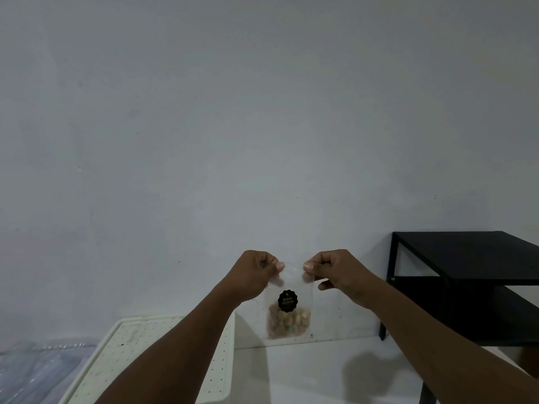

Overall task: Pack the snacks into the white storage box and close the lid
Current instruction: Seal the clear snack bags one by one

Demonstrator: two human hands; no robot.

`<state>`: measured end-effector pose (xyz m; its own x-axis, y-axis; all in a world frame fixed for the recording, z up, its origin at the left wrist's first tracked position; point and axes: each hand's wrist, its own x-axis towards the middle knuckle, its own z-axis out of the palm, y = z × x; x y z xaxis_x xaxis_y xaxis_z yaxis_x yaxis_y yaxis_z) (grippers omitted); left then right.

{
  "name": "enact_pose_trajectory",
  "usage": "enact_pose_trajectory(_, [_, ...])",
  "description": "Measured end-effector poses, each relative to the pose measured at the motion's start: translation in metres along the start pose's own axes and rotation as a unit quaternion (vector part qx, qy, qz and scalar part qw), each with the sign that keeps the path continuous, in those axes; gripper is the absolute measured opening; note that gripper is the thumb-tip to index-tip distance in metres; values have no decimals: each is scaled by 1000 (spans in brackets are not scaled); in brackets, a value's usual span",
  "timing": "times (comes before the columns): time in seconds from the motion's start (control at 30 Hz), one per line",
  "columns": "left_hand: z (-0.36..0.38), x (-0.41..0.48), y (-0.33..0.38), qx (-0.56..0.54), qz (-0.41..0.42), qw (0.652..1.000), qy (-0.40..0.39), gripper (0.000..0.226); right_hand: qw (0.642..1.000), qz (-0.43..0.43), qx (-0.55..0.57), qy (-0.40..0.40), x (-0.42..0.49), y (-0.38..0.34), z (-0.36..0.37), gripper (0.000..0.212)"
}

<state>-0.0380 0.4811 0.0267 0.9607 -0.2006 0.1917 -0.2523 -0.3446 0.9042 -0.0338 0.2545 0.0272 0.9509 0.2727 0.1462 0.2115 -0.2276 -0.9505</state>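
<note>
Snack pouch (pixel 288 310) clear glossy plastic; storage box (pixel 145 360) matt white plastic; table (pixel 466 258) matt black.

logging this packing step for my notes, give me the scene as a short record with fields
held item: clear plastic snack pouch, round black label, brown snacks at its bottom
left hand: pinches the pouch's top left corner
right hand: pinches its top right corner
white storage box: low left, under the left forearm, dotted top showing, inside hidden
pouch vs box: held in air, right of the box
other: black metal side table at right; clear plastic sheet far left
</note>
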Motion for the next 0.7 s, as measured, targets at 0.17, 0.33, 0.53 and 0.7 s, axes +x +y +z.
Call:
enact_pose_trajectory(0.17, [4,-4,4,20,-11,999,-49,28,998,-26,-60,14,-4,-1,-2,21])
enact_pose_trajectory(0.33, [4,0,0,17,5,1000,-23,16,1000,-14,-14,16,-6,-1,4,19])
enact_pose_trajectory(0.53, [9,-6,4,0,-1,999,-40,20,998,-37,-25,37,-6,4,7,15])
enact_pose_trajectory(0.7, [1,-9,-2,-37,-1,999,15,23,997,-23,34,65,-7,9,1,15])
